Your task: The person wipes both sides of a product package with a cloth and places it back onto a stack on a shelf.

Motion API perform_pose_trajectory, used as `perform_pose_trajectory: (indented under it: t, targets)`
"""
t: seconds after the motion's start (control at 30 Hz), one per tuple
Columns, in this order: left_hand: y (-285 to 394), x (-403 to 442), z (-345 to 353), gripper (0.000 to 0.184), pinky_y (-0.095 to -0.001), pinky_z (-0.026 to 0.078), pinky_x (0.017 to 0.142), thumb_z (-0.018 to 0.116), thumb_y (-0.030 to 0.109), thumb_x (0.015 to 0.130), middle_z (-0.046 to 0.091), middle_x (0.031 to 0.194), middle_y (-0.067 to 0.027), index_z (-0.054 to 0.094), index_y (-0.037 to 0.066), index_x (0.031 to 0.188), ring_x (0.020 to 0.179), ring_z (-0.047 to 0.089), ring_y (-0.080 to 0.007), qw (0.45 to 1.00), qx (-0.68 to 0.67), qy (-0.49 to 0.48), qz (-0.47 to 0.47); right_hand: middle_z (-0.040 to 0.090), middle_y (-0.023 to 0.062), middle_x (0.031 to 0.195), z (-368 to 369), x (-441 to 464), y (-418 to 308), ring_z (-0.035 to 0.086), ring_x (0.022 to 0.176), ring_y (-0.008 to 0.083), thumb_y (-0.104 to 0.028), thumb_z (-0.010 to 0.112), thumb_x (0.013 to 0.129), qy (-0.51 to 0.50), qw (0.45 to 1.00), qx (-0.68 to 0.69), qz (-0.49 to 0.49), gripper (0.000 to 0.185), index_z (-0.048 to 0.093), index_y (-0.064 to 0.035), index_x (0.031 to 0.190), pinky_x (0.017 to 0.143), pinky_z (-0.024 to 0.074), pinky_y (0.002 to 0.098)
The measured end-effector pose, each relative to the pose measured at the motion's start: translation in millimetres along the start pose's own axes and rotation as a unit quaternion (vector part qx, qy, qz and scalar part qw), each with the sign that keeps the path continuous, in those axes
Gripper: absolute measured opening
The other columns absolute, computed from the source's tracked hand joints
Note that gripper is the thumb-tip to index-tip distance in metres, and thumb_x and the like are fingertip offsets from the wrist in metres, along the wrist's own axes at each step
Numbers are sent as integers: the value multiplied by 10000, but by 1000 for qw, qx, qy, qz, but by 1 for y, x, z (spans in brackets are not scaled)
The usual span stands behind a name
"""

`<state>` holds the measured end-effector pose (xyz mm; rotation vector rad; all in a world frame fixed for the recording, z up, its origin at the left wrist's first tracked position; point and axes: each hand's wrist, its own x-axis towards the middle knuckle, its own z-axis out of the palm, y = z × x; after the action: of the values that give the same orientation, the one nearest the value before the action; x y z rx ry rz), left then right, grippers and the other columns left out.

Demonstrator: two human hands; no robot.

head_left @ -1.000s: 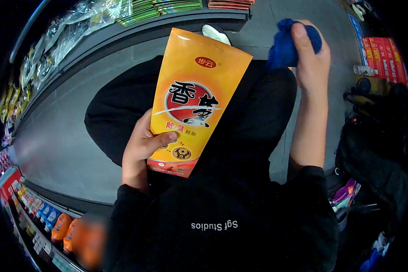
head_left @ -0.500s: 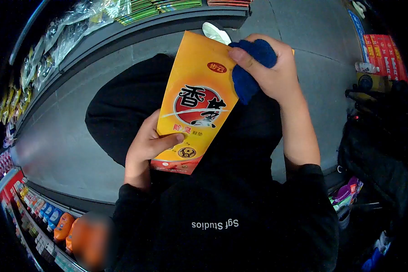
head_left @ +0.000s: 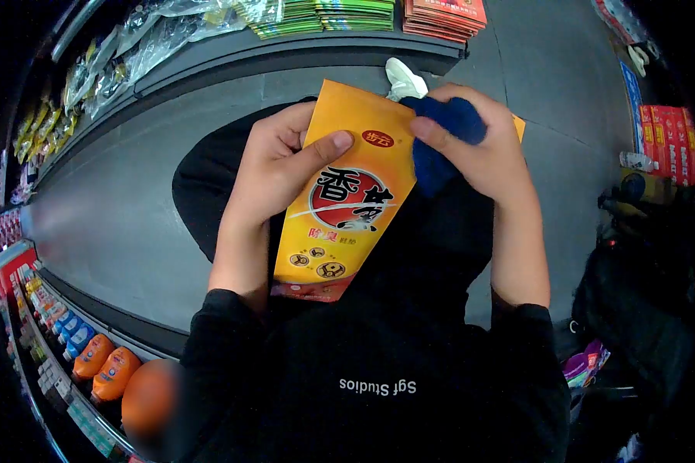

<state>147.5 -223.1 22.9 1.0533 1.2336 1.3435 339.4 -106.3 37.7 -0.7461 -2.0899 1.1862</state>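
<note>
A flat yellow-orange insole packet (head_left: 316, 239) with a red round emblem and dark lettering is tilted above my lap. My left hand (head_left: 274, 166) grips its upper left edge, thumb on the front and fingers behind. At the upper right edge, my right hand (head_left: 471, 150) is closed on a dark blue cloth (head_left: 436, 158), which touches the packet. A yellow corner (head_left: 520, 126) pokes out beyond my right hand; I cannot tell whether it belongs to another packet. The fingers behind the cloth are hidden.
A low shelf (head_left: 301, 54) carries green packets (head_left: 355, 14) and red packets (head_left: 444, 17). Beneath its edge is a white shoe (head_left: 403, 79). Orange bottles (head_left: 114, 374) line the lower left shelf. Red boxes (head_left: 672, 143) and a black bag (head_left: 633, 285) are at right.
My left hand has slid from the packet's lower part up to its upper left edge. My right hand still holds the cloth at the upper right edge. The view has shifted slightly.
</note>
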Motion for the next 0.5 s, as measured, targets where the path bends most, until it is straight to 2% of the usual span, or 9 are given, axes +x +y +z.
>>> perform_pose_trajectory:
  t: [0.03,0.07,0.17,0.2,0.27,0.5]
  targets:
    - [-2,0,0,287,-232,512,680,616,128,845,665,871,-101,560,-36,1073,781,644,-124,1000,-5,12,12,587,10,710,-2,-1,4,538,637,64,-236,744,743,21,999,-29,-41,276,613,-26,865,582,447,215]
    - [-4,0,-2,287,-232,512,680,616,128,845,665,871,-101,560,-36,1073,781,644,-124,1000,-5,13,13,587,10,710,-7,-1,5,538,637,64,-236,744,743,20,999,-28,-42,276,613,-26,865,582,447,215]
    - [-5,-4,-7,283,-229,510,681,607,120,851,657,910,-112,551,-42,1076,775,639,-125,991,-117,65,12,601,-4,726,-24,-9,11,548,644,67,-209,742,744,87,995,7,55,238,621,-35,855,587,450,217]
    - [-6,-3,13,283,-229,510,681,607,120,851,657,910,-112,551,-42,1076,775,639,-125,992,-111,66,13,603,7,727,-47,-22,18,548,634,65,-200,745,739,102,991,13,85,229,622,-36,841,580,449,214]
    - [-7,-2,11,276,-234,510,703,601,109,853,652,938,-115,545,-40,1079,793,637,-127,995,-76,65,7,595,10,714,-52,-24,18,542,610,66,-187,739,743,128,981,67,129,213,621,-44,847,562,442,209]
    - [-1,0,13,330,-241,507,727,649,85,809,647,963,-112,521,-28,1091,818,633,-128,995,-78,60,-5,586,8,752,-47,-22,4,550,648,71,-82,665,760,158,962,183,127,195,588,-35,932,567,434,200]
